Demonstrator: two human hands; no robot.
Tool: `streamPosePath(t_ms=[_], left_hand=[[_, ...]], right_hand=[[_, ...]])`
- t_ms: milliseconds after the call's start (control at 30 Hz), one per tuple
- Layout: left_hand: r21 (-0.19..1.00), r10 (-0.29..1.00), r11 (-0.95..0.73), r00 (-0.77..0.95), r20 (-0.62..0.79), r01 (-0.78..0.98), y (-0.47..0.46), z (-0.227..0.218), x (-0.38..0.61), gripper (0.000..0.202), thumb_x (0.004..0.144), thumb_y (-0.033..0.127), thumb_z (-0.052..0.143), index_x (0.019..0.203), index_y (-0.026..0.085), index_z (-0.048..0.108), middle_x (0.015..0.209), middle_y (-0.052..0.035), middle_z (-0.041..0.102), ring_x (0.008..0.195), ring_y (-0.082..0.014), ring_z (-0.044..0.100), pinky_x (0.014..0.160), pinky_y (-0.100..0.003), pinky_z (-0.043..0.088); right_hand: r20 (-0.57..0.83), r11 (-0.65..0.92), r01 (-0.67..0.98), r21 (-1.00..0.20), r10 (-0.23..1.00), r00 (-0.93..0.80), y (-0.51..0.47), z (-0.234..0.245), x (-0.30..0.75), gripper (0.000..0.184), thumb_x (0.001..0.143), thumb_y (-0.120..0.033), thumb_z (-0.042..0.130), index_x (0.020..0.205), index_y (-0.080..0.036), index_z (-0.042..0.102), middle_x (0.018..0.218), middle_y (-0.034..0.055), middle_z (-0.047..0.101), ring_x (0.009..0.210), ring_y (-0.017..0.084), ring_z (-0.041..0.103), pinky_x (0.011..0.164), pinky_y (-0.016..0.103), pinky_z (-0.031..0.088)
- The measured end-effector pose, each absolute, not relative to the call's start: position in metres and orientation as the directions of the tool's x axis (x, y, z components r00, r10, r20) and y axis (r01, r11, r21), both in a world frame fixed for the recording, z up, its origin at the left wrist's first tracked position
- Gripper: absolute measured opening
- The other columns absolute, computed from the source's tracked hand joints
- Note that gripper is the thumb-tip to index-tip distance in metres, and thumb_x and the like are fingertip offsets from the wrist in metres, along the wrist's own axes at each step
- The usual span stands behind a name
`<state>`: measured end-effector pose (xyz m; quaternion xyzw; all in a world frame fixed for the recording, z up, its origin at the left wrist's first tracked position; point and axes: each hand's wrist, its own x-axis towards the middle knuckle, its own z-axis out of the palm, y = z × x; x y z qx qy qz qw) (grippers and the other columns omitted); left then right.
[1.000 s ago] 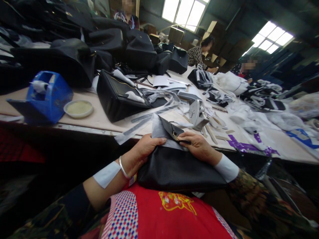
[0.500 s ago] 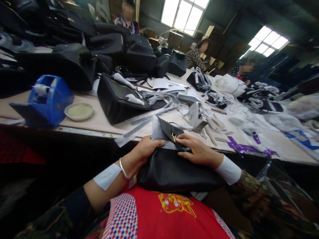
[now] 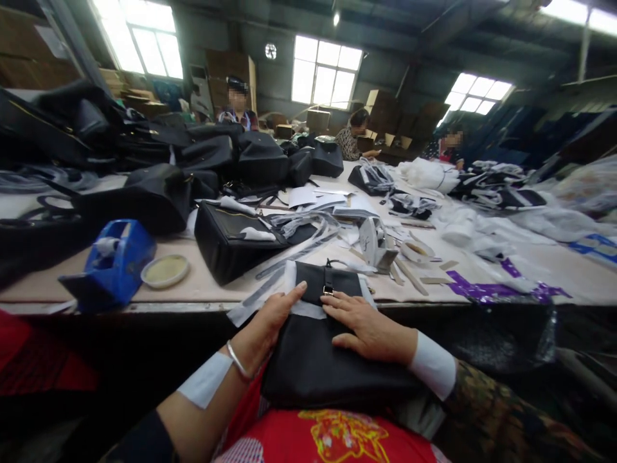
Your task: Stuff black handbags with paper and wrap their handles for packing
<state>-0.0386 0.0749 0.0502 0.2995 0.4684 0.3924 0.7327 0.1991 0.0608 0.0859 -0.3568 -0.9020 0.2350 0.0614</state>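
Note:
A black leather bag (image 3: pixel 308 360) rests in my lap against the table edge. White protective paper (image 3: pixel 308 310) shows under its flap (image 3: pixel 308 281), which carries a strap with a small gold-coloured buckle (image 3: pixel 328 290). My left hand (image 3: pixel 277 318) grips the bag's left side, thumb on the flap and the other fingers hidden behind. Flat across the bag's front lies my right hand (image 3: pixel 366 326), its fingers stretched out and the tips just below the buckle.
On the table (image 3: pixel 212 297) are a blue tape dispenser (image 3: pixel 123 263), a round dish (image 3: pixel 165 271), another black bag (image 3: pixel 231 241), paper sheets (image 3: pixel 313 198) and a grey metal piece (image 3: pixel 376 244). Black bags pile up at the back left. Purple-printed plastic (image 3: pixel 506 286) hangs over the edge. Several people sit beyond.
The flap has come down flatter and straighter over the bag's front. My right hand has moved from pinching near the buckle to lying flat below it. The view has tilted upward.

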Motion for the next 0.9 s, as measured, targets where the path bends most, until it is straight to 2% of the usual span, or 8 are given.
streamPosePath(t_ms=[67, 167, 267, 333, 400, 567, 767, 900], left_hand=[[0.820, 0.855, 0.513, 0.237, -0.461, -0.253, 0.078, 0.047, -0.037, 0.050, 0.066, 0.045, 0.085, 0.099, 0.010, 0.071, 0.080, -0.0112, 0.077, 0.067, -0.0258, 0.072, 0.067, -0.035, 0.056], [0.844, 0.870, 0.487, 0.201, -0.449, -0.225, 0.077, 0.041, -0.037, 0.045, 0.065, 0.038, 0.087, 0.098, 0.011, 0.071, 0.082, -0.0108, 0.078, 0.072, -0.0270, 0.073, 0.069, -0.035, 0.057], [0.851, 0.873, 0.485, 0.173, -0.456, -0.204, 0.072, 0.037, -0.037, 0.040, 0.070, 0.038, 0.085, 0.096, 0.011, 0.071, 0.083, -0.0120, 0.078, 0.072, -0.0267, 0.074, 0.070, -0.036, 0.058], [0.856, 0.877, 0.477, 0.174, -0.448, -0.201, 0.069, 0.037, -0.035, 0.039, 0.072, 0.037, 0.084, 0.097, 0.010, 0.071, 0.084, -0.0123, 0.078, 0.072, -0.0258, 0.074, 0.072, -0.036, 0.058], [0.860, 0.882, 0.468, 0.172, -0.440, -0.204, 0.065, 0.039, -0.032, 0.040, 0.071, 0.037, 0.085, 0.098, 0.011, 0.070, 0.085, -0.0116, 0.078, 0.072, -0.0252, 0.074, 0.072, -0.036, 0.059], [0.862, 0.886, 0.456, 0.207, -0.416, -0.222, 0.048, 0.063, -0.027, 0.044, 0.071, 0.036, 0.085, 0.105, 0.012, 0.068, 0.086, -0.0122, 0.078, 0.078, -0.0278, 0.075, 0.072, -0.037, 0.060], [0.857, 0.900, 0.423, 0.249, -0.358, -0.294, 0.026, 0.106, -0.032, 0.052, 0.071, 0.041, 0.083, 0.115, 0.019, 0.068, 0.098, -0.0122, 0.079, 0.089, -0.0323, 0.076, 0.077, -0.041, 0.061], [0.910, 0.939, 0.345, 0.107, -0.328, -0.232, 0.021, 0.121, -0.040, 0.052, 0.063, 0.044, 0.087, 0.106, 0.019, 0.071, 0.090, -0.0099, 0.080, 0.087, -0.0335, 0.076, 0.076, -0.041, 0.061]], right_hand=[[0.092, 0.578, 0.575, -0.579, 0.747, -0.659, 0.066, 0.082, 0.214, 0.055, 0.095, -0.049, 0.059, 0.142, -0.021, 0.058, 0.151, 0.0140, 0.051, 0.141, 0.032, 0.044, 0.117, 0.051, 0.035], [0.230, 0.286, 0.591, -0.754, 0.958, -0.170, 0.069, 0.066, 0.247, 0.044, 0.093, -0.051, 0.058, 0.119, -0.018, 0.071, 0.127, 0.0151, 0.068, 0.121, 0.031, 0.061, 0.109, 0.051, 0.044], [-0.103, -0.152, 0.352, -0.923, 0.983, 0.154, 0.057, 0.039, 0.267, 0.048, 0.086, -0.062, 0.062, 0.096, -0.016, 0.073, 0.100, 0.0121, 0.076, 0.098, 0.032, 0.070, 0.092, 0.051, 0.055], [-0.351, -0.351, 0.041, -0.936, 0.936, 0.016, 0.044, 0.023, 0.268, 0.050, 0.086, -0.064, 0.062, 0.098, -0.016, 0.072, 0.095, 0.0110, 0.076, 0.090, 0.030, 0.072, 0.087, 0.047, 0.057], [-0.430, -0.454, -0.208, -0.867, 0.890, -0.149, 0.034, 0.013, 0.262, 0.048, 0.088, -0.059, 0.061, 0.103, -0.015, 0.071, 0.093, 0.0112, 0.077, 0.085, 0.026, 0.074, 0.087, 0.042, 0.058], [-0.420, -0.464, -0.353, -0.812, 0.886, -0.197, 0.031, 0.025, 0.256, 0.027, 0.082, -0.037, 0.071, 0.094, -0.013, 0.071, 0.088, 0.0114, 0.078, 0.079, 0.024, 0.075, 0.083, 0.035, 0.058], [-0.159, -0.194, -0.355, -0.915, 0.979, -0.126, 0.037, 0.073, 0.254, 0.036, 0.064, -0.026, 0.085, 0.096, -0.015, 0.070, 0.083, 0.0034, 0.077, 0.073, 0.019, 0.072, 0.071, 0.029, 0.055], [0.015, -0.048, -0.405, -0.913, 0.988, -0.151, 0.036, 0.101, 0.244, 0.038, 0.063, -0.023, 0.086, 0.098, -0.017, 0.072, 0.087, 0.0019, 0.076, 0.076, 0.021, 0.071, 0.074, 0.033, 0.055]])
